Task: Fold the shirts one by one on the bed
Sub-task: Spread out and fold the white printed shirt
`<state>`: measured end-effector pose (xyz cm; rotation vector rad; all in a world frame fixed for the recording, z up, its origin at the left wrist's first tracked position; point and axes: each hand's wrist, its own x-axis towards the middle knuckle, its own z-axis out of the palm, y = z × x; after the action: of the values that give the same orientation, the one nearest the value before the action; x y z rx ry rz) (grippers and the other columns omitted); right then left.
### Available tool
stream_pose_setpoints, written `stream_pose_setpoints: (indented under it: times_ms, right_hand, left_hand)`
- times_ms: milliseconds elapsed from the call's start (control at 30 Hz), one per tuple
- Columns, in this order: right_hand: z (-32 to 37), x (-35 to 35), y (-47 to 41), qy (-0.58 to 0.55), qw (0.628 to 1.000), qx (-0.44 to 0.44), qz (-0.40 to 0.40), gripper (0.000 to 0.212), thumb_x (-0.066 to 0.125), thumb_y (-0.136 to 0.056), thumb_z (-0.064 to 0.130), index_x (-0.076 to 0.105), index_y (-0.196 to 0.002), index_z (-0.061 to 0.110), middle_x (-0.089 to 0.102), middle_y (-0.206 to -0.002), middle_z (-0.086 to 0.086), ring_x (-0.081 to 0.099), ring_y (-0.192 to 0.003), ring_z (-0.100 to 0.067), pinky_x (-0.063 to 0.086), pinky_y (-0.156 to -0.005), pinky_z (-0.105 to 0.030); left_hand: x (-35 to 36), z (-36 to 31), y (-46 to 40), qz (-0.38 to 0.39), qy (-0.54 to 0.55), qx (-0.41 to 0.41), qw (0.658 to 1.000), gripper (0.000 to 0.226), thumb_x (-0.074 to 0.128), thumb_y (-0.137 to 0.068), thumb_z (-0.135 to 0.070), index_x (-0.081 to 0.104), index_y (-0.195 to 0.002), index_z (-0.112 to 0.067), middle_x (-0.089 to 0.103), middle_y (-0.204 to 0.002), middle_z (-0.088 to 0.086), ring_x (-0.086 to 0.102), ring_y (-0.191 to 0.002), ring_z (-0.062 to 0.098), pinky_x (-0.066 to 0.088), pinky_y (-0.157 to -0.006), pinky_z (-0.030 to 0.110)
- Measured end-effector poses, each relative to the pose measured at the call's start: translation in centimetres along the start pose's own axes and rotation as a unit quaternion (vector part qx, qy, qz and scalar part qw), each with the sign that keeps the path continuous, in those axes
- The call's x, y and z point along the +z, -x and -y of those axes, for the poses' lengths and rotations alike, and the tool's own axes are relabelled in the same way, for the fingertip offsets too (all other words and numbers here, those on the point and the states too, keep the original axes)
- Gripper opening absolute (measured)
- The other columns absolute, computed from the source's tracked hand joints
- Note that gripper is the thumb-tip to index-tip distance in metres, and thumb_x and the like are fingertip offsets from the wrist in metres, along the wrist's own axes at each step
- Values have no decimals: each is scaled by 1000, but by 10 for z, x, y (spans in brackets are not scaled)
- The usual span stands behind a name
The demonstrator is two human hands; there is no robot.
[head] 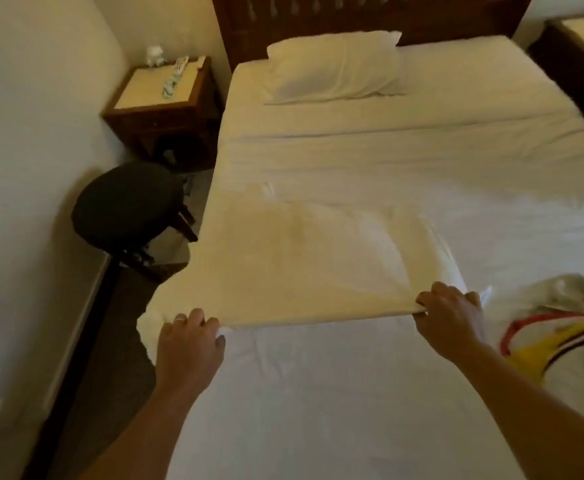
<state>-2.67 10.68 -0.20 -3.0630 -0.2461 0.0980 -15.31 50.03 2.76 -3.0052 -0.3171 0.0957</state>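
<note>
A plain white shirt (301, 258) is stretched out above the near left part of the bed (422, 161), its near edge lifted off the sheet. My left hand (190, 344) grips the near left corner of that edge, where some cloth hangs bunched beside it. My right hand (450, 317) pinches the near right corner. The shirt's far part lies on the sheet. A second white shirt (560, 327) with red, yellow and black stripes lies crumpled on the bed at the right.
A white pillow (335, 67) rests at the head of the bed against a dark wooden headboard (370, 15). A wooden nightstand (165, 98) with small items and a black round stool (127, 202) stand left of the bed, by the wall.
</note>
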Motion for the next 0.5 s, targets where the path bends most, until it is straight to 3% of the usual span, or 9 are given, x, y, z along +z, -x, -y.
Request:
stream_pose_setpoints:
  times_ms: [167,267,367,500]
  right_hand:
    - [-20,141,80,24,996,-37,78,23,87,-57,10,65,-60,15,55,-68,-6,60,-61,-32,35,-64,-38]
    - [-35,198,121,60,985,-26,160,13,84,-69,19,71,-71,16,62,-79,-7,61,-77,-34,40,-73,-42]
    - [-54,224,142,76,977,7,198,15,72,-79,26,74,-91,19,64,-100,-7,57,-98,-32,37,-83,-43]
    - [-71,237,152,62,984,24,166,26,75,-67,22,68,-89,11,60,-98,-16,55,-92,-39,42,-76,-47]
  left_hand:
    - [132,-41,70,155,-62,0,986,23,60,-92,-21,73,-111,-25,66,-107,1,64,-97,26,42,-85,41]
    - [187,-72,101,218,-80,17,972,24,61,-90,-20,69,-112,-24,65,-108,3,62,-104,30,41,-89,46]
    - [222,-107,111,220,-79,37,972,33,73,-71,-12,71,-104,-10,65,-96,15,64,-91,39,47,-79,49]
    - [239,-153,106,164,-37,105,980,47,76,-64,-10,63,-109,-8,59,-100,18,60,-88,39,46,-72,46]
